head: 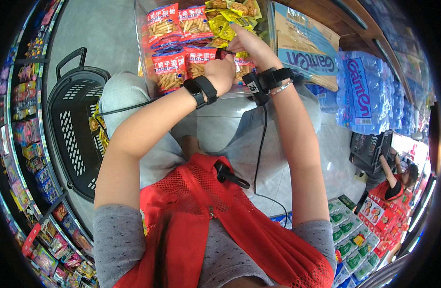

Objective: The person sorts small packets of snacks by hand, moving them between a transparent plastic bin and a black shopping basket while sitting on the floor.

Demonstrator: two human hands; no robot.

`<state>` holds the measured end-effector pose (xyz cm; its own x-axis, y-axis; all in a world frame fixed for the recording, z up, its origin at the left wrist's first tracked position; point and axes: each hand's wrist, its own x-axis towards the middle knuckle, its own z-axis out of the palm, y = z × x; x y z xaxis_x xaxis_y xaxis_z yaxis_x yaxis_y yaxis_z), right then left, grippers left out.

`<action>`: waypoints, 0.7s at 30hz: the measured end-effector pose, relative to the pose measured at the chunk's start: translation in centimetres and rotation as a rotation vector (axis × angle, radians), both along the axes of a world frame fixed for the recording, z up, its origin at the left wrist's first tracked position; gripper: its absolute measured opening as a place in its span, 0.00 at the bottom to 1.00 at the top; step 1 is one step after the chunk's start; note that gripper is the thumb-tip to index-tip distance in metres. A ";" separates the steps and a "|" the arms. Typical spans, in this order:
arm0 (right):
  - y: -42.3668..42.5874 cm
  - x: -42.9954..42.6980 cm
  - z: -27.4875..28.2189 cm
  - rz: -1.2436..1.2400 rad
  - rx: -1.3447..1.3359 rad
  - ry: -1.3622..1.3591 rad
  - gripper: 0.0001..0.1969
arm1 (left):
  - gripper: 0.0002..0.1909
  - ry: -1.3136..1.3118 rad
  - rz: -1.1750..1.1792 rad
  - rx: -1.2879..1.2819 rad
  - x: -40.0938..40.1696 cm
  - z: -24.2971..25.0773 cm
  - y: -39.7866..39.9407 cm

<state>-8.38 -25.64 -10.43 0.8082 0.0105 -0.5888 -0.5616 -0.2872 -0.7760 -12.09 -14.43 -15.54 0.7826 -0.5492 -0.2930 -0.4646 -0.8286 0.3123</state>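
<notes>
A clear plastic bin [145, 72] holds red bags of finger biscuits [169, 70] on its left side and yellow snack packets [229, 27] at its upper right. My left hand [220, 73] is over the bin's near edge, at a red biscuit bag [245, 66] in the lower right; whether it grips the bag is unclear. My right hand [247, 45] reaches in from the right, its index finger extended over the yellow packets and its other fingers bent near the same red bag. Both wrists wear black straps.
A black shopping basket [58, 108] with yellow packets stands on the floor at left, beside stocked shelves [29, 144]. At right are a cardboard box [303, 46] and wrapped water bottles [364, 91]. Further off, a person [390, 183] in red handles a dark crate [372, 151].
</notes>
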 end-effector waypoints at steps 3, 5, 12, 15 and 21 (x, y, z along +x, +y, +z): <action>0.1 0.2 -1.2 0.244 -0.210 -0.097 0.31 | 0.27 0.030 -0.011 0.022 0.0 0.3 -0.1; 0.6 0.1 -1.7 0.355 -0.244 -0.143 0.30 | 0.27 0.019 -0.042 0.014 0.1 -0.3 0.2; 0.6 -0.3 -1.4 0.105 -0.371 -0.490 0.22 | 0.23 -0.009 -0.099 -0.086 -0.2 0.2 0.5; 0.0 0.4 -1.5 0.045 -0.265 -0.568 0.23 | 0.24 -0.034 -0.115 -0.115 -0.1 0.0 0.5; -1.2 0.5 0.5 0.001 -0.040 -0.188 0.22 | 0.26 -0.118 -0.114 -0.064 0.0 0.2 0.6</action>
<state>-7.83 -26.80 -9.98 0.9038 -0.0092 -0.4278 -0.4078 -0.3206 -0.8549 -12.13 -13.81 -15.31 0.7411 -0.6511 -0.1637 -0.5911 -0.7485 0.3006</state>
